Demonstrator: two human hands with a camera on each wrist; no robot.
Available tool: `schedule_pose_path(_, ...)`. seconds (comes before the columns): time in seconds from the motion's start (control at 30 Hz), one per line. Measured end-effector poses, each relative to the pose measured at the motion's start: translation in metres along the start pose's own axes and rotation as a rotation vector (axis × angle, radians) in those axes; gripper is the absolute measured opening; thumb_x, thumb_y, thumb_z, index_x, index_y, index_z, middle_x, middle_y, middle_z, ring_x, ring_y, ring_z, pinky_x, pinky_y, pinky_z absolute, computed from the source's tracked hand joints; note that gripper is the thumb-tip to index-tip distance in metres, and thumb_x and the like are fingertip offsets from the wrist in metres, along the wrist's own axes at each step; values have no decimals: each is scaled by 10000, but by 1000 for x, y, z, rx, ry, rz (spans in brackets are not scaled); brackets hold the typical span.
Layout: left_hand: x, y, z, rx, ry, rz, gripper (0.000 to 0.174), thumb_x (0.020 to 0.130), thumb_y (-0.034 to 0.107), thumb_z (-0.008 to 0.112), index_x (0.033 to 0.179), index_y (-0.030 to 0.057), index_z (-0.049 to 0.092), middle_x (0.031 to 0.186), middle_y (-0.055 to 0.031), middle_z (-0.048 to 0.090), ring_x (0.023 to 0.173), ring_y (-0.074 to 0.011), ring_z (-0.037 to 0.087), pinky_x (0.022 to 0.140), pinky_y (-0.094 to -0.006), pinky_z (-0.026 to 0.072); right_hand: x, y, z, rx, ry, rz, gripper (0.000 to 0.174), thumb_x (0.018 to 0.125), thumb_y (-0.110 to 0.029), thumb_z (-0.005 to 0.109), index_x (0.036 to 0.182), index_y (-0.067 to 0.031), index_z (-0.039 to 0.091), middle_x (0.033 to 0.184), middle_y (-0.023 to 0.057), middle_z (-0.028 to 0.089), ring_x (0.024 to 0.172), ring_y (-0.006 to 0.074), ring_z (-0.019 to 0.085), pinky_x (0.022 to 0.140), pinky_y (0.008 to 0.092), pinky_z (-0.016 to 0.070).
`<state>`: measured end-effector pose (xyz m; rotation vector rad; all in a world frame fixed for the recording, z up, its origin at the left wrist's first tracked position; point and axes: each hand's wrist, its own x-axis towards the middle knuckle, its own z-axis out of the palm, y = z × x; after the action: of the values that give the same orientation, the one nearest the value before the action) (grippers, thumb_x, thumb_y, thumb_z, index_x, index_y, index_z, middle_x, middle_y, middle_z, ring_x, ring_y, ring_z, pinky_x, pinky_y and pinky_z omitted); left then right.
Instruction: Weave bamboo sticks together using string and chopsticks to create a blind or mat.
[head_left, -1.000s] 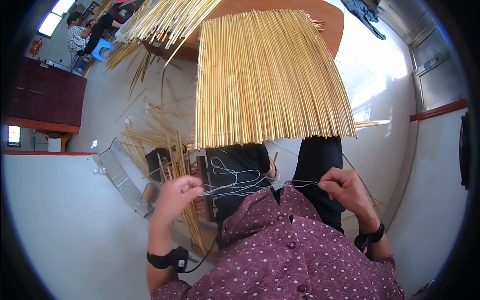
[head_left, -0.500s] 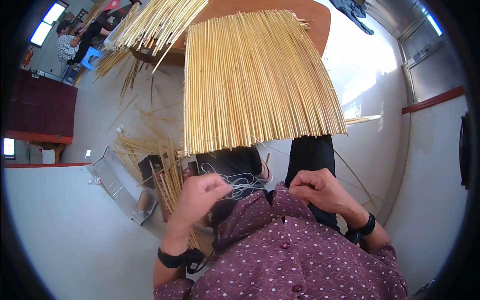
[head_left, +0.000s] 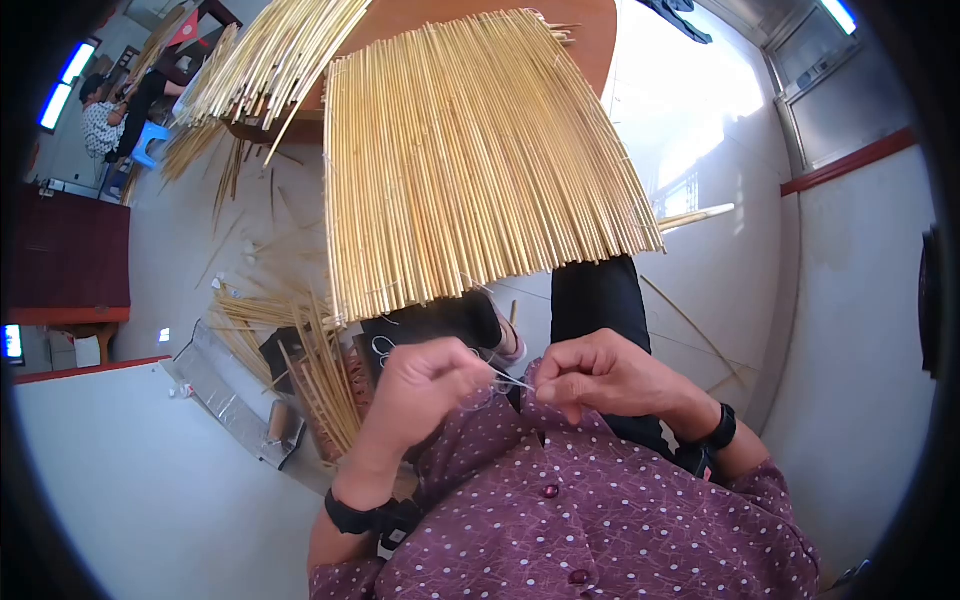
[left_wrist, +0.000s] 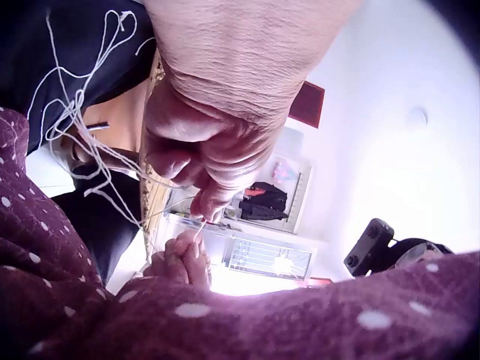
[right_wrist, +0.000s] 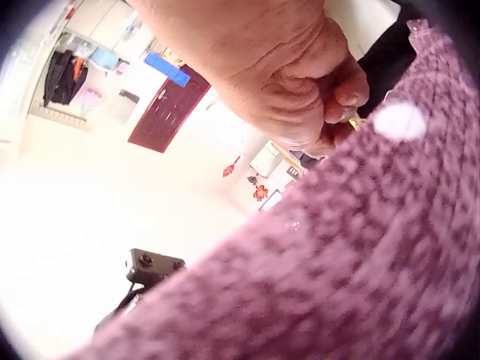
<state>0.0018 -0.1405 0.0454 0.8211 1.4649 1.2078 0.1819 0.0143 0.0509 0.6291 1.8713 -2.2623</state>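
Close in front of the shirt, my left hand (head_left: 425,390) and right hand (head_left: 595,370) are almost together, both pinching a thin white string (head_left: 512,379). A short taut length runs between their fingertips. In the left wrist view, loose tangled loops of the string (left_wrist: 75,112) hang beside my left hand (left_wrist: 225,112), over the dark trousers. The right wrist view shows my right hand (right_wrist: 300,90) with bent fingers; the shirt hides part of its fingertips. Beyond the hands, a mat of straight yellow reeds (head_left: 470,160) slopes from a table down to the knees.
A brown table (head_left: 480,14) bears the mat's far end, and a bundle of reeds (head_left: 270,60) overhangs it at left. Loose reeds (head_left: 262,315) lie on the floor near a grey sheet (head_left: 222,372). A white wall (head_left: 860,300) stands at right; a person (head_left: 102,125) sits far left.
Both hands have come together from wide apart, the left moving right and the right moving left, so the string between them is much shorter. The head view has shifted, moving the mat leftward.
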Motion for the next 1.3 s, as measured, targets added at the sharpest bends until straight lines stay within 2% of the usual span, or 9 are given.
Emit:
schedule_pose_path(0.1, 5, -3, -3, -401, 75, -180, 91, 863, 59, 659, 804, -4, 631, 618, 17, 530, 474, -20, 418, 419, -176, 328, -6, 4, -3, 235, -149, 16, 124, 895, -106, 627, 877, 15, 647, 728, 17, 604, 546, 49, 501, 472, 199, 379)
schedule_pose_path(0.17, 8, -4, 3, -396, 64, -183, 120, 880, 90, 651, 805, 8, 605, 601, 25, 490, 443, -12, 354, 395, -166, 278, -6, 7, -1, 354, -205, 17, 130, 887, -99, 640, 883, 30, 656, 775, 35, 601, 520, 55, 474, 459, 193, 367)
schedule_pose_path(0.23, 14, -2, 5, -455, 141, -199, 117, 880, 82, 644, 797, 12, 601, 607, 18, 503, 445, -15, 368, 393, -165, 296, 5, 20, 3, 484, -154, -213, 111, 871, -76, 648, 894, 32, 662, 851, 62, 583, 485, 58, 409, 418, 205, 311)
schedule_pose_path(0.27, 18, -4, 7, -397, 206, -166, 117, 883, 84, 633, 797, 15, 596, 620, 11, 528, 440, -15, 372, 386, -163, 299, 5, 23, 2, 848, -181, -141, 94, 867, -58, 638, 886, 30, 664, 879, 75, 557, 474, 55, 375, 398, 212, 276)
schedule_pose_path(0.47, 24, -14, 2, -303, 203, -211, 131, 879, 94, 641, 780, 29, 585, 657, 13, 557, 417, 1, 351, 372, -161, 279, 7, 41, -3, 1192, -136, -186, 180, 951, -177, 560, 930, -5, 610, 767, 6, 428, 479, 45, 323, 391, 181, 274)
schedule_pose_path(0.7, 18, -32, -16, -169, 299, -281, 148, 884, 104, 644, 761, 49, 584, 560, 79, 429, 428, 16, 313, 377, -166, 208, 1, 42, -6, 1278, -146, -284, 202, 959, -194, 550, 919, -5, 610, 766, -1, 411, 495, 34, 324, 397, 169, 301)
schedule_pose_path(0.83, 5, -36, -32, -148, 329, -333, 145, 878, 97, 640, 763, 58, 561, 642, 39, 532, 406, 15, 339, 361, -155, 254, 1, 47, -11, 1313, -191, -335, 208, 958, -199, 553, 918, -3, 610, 790, 4, 427, 505, 35, 337, 402, 168, 313)
schedule_pose_path(1.0, -4, -38, -36, -41, 416, -364, 163, 859, 105, 656, 730, 66, 563, 558, 75, 425, 413, 5, 307, 372, -167, 203, -2, 48, -14, 1344, -223, -438, 207, 958, -202, 552, 927, -3, 600, 803, 10, 439, 511, 40, 348, 404, 169, 329)
schedule_pose_path(1.3, -16, -49, -54, 47, 404, -389, 158, 875, 97, 623, 741, 72, 542, 609, 49, 504, 401, 8, 329, 362, -164, 223, -3, 52, -19, 1435, -216, -629, 213, 971, -226, 529, 947, -24, 592, 805, 13, 443, 520, 42, 371, 413, 172, 346)
